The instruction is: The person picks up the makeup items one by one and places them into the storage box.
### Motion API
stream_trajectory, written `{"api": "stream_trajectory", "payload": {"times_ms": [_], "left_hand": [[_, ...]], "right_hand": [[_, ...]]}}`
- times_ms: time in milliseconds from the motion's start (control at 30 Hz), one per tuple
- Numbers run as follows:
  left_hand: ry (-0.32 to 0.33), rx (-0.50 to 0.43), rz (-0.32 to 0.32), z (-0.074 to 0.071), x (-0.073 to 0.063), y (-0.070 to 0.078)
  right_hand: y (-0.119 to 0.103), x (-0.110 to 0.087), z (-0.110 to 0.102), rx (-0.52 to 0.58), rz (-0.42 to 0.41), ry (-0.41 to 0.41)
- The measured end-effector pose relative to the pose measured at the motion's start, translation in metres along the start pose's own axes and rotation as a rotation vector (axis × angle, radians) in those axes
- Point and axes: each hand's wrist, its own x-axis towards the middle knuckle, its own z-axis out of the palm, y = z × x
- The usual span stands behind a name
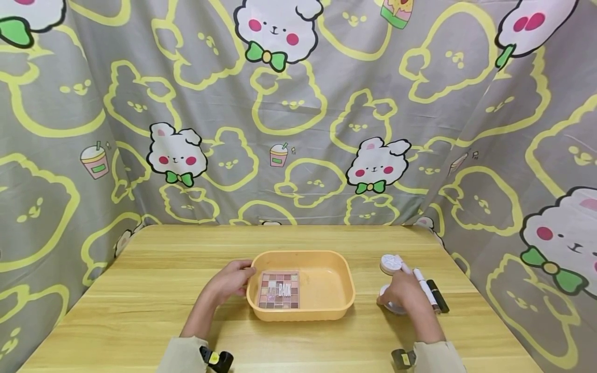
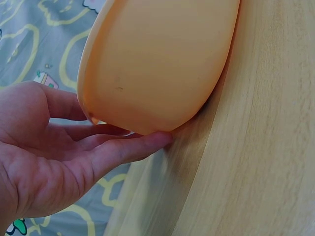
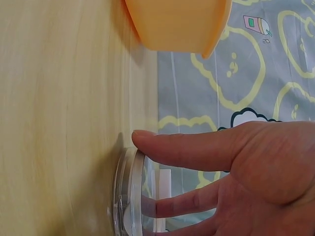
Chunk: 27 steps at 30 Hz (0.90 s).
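Observation:
An orange-yellow plastic basin [image 1: 326, 311] stands mid-table, with an eyeshadow palette [image 1: 279, 291] lying in its left half. My left hand [image 1: 233, 280] rests against the basin's left end. In the left wrist view, fairly straight fingers [image 2: 113, 152] touch the end wall and rim. To the basin's right, my right hand [image 1: 404, 290] pinches a round, clear-sided powder case [image 3: 129, 196] by its edge. Thumb on one side and fingers on the other are seen in the right wrist view. From above, the hand covers part of that case.
Behind my right hand lies a round white compact [image 1: 390, 263], with a pale pink tube [image 1: 403, 265] beside it. A white tube [image 1: 426, 287] and a black tube [image 1: 437, 295] lie farther right. Printed curtain [image 1: 298, 129] hangs behind the wooden table [image 1: 298, 347] and along both sides.

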Motion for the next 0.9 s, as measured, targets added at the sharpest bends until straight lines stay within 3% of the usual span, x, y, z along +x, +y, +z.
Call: {"api": "stream_trajectory", "payload": {"times_ms": [900], "left_hand": [[-0.02, 0.0, 0.005, -0.0012, 0.0014, -0.0015]], "right_hand": [[0.0018, 0.0007, -0.0002, 0.024, 0.019, -0.019]]}}
